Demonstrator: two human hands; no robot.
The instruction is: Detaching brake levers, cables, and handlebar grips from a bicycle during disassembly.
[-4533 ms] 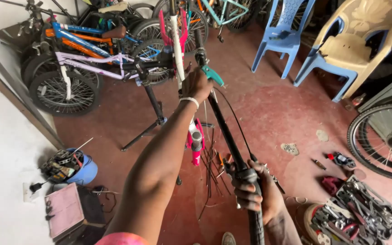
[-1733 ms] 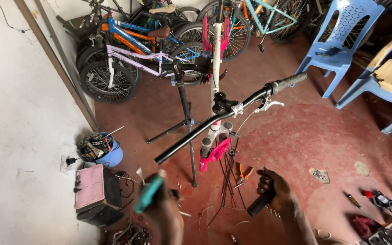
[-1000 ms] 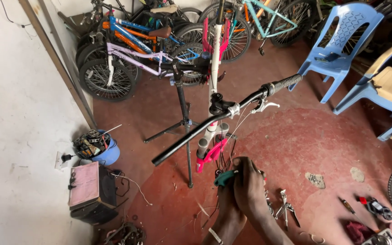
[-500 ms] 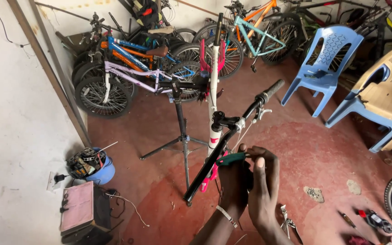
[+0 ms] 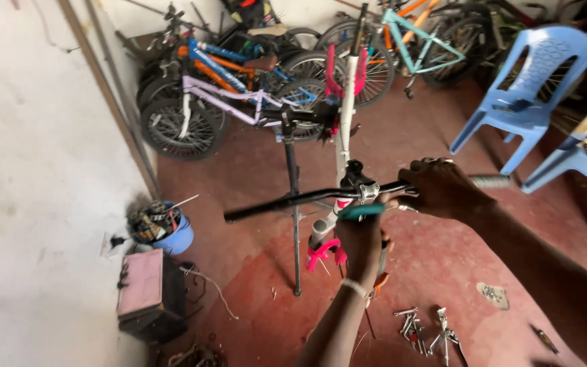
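Our right hand (image 5: 443,190) has its fingers wrapped around the black handlebar (image 5: 293,199), which runs nearly level, left to right, on the white bike frame (image 5: 344,129) clamped in the repair stand (image 5: 292,204). Our left hand (image 5: 361,241) grips a teal-handled tool (image 5: 360,211) at the stem.

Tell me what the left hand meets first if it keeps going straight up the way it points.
The left hand likely meets the black handlebar beside the stem first; its teal-handled tool already sits there.

Soft even daylight, faint shadows, slight motion blur, wide-angle edge distortion
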